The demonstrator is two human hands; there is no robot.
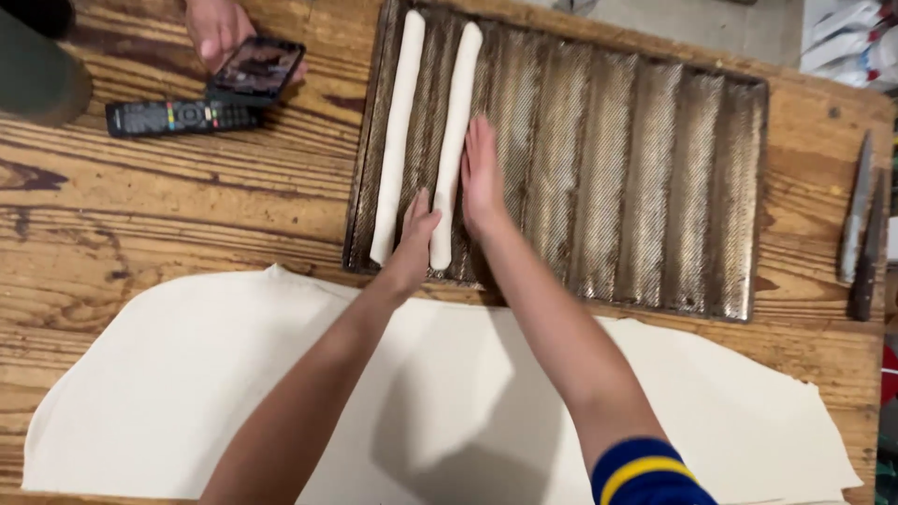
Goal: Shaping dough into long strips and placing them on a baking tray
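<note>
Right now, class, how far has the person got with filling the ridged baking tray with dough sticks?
Done: one dough stick lies in a groove near the left edge of the tray. In hand: the left hand and right hand flank the second dough stick, settling it in the next groove. Left: the other grooves are bare, and a dough sheet lies on the table.

free: baking tray grooves right of second dough stick | blocked: left grooves, two sticks | right of tray: knives
</note>
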